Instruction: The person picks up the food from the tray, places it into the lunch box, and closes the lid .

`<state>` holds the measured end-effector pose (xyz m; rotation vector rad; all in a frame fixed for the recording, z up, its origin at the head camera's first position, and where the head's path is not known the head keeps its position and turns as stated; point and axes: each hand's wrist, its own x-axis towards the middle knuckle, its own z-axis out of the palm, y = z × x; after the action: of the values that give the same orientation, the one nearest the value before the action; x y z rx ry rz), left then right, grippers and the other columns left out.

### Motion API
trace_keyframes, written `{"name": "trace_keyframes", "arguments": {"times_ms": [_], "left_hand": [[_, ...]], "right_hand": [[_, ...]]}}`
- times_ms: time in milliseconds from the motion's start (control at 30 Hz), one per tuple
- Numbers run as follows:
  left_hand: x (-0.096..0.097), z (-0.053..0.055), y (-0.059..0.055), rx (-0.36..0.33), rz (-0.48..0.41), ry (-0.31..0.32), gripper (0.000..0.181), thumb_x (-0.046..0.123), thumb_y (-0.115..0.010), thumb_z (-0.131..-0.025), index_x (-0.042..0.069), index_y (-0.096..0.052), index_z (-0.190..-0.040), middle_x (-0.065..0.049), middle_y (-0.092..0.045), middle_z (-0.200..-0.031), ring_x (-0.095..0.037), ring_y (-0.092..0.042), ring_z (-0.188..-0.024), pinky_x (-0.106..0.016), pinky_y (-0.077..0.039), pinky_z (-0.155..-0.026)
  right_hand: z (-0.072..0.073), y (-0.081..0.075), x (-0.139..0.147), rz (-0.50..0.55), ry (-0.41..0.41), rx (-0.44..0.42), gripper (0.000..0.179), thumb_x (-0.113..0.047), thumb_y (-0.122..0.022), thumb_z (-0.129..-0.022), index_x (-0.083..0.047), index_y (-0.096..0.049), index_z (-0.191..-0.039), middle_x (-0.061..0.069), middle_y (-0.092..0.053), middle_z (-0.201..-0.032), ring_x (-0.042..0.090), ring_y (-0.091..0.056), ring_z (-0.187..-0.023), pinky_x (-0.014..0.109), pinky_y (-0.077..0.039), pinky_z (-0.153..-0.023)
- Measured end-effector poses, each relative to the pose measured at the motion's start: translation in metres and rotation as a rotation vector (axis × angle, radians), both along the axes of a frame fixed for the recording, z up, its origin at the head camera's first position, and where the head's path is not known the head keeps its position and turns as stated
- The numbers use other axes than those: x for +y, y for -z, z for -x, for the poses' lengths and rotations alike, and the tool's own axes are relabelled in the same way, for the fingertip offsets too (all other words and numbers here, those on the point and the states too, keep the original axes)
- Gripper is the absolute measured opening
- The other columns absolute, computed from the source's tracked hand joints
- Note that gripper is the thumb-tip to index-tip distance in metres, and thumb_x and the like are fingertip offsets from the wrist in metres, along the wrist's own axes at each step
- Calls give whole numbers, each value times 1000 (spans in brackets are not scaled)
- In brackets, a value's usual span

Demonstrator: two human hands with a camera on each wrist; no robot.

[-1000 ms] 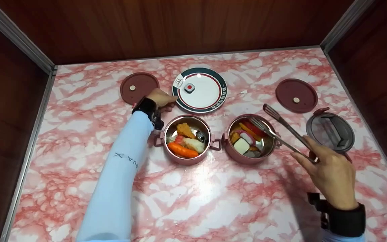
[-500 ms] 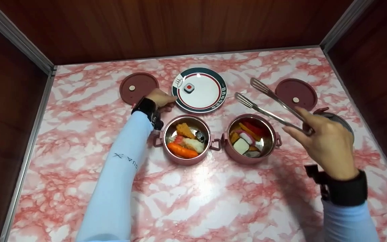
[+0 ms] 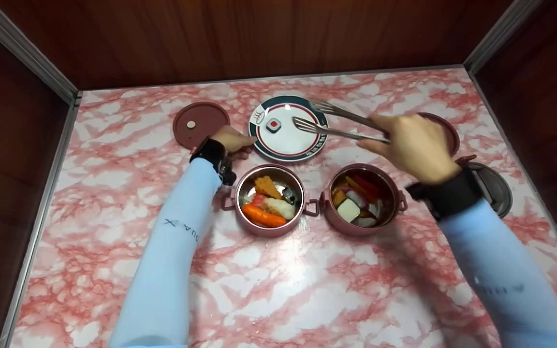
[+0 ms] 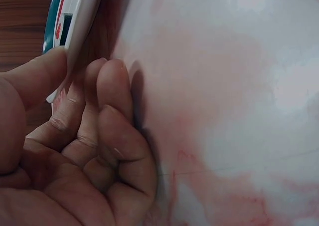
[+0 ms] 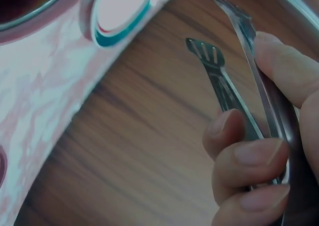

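My left hand pinches the near-left rim of a white plate with a dark green border. In the left wrist view the thumb presses the plate edge, and the other fingers curl beneath it. On the plate lies a sushi roll piece with a red centre. My right hand, blurred, grips slotted metal tongs. Their arms are spread, nothing between the tips, and the tips overlap the plate's right side in the head view. Fingers and thumb wrap the tongs in the right wrist view.
Two pink pots stand in front of the plate. The left pot holds a toy carrot and other food; the right pot holds several food pieces. Dark red lids lie left and right, with a glass lid at far right. Wooden walls enclose the table.
My right hand has raised the tongs out of the right pot and swung them left and away from me, to the plate. The left hand has stayed at the plate rim.
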<state>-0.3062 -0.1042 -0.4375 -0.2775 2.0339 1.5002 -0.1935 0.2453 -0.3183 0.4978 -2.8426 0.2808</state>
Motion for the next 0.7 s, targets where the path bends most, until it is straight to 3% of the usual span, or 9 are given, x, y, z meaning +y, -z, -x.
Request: {"name": "trace_keyframes", "arguments": {"times_ms": [167, 333, 500, 700], "left_hand": [[0, 0, 0, -13, -40, -30, 25, 20, -71, -93, -5, -66, -92, -9, -65, -73, -10, -60, -51, -21, -55, -56], [0, 0, 0, -21, -66, -54, 23, 18, -70, -94, -5, -65, -95, -8, -65, -72, -11, -60, -51, -22, -57, -58], [-1, 0, 0, -10, -62, -49, 25, 18, -70, -94, -7, -66, -96, -8, -65, -70, -11, -60, -50, -22, -57, -58], [-1, 1, 2, -3, -55, -44, 25, 18, -70, -93, -5, -66, -88, -7, -64, -68, -11, -60, -48, -22, -57, -57]], "right_hand": [[44, 4, -26, -73, 1, -191, 36, -49, -71, -89, -16, -70, -104, 7, -64, -72, 35, -62, -68, 48, -43, -50], [74, 14, -52, -113, 20, -310, 36, -48, -70, -90, -13, -71, -95, 9, -69, -87, 35, -64, -81, 51, -48, -61], [87, 23, -76, -130, 35, -369, 34, -48, -70, -89, -14, -72, -92, 8, -70, -89, 33, -64, -84, 50, -48, -65], [93, 38, -94, -179, 78, -339, 37, -48, -72, -87, -11, -70, -83, 14, -69, -92, 36, -64, -86, 55, -51, -67]]}}
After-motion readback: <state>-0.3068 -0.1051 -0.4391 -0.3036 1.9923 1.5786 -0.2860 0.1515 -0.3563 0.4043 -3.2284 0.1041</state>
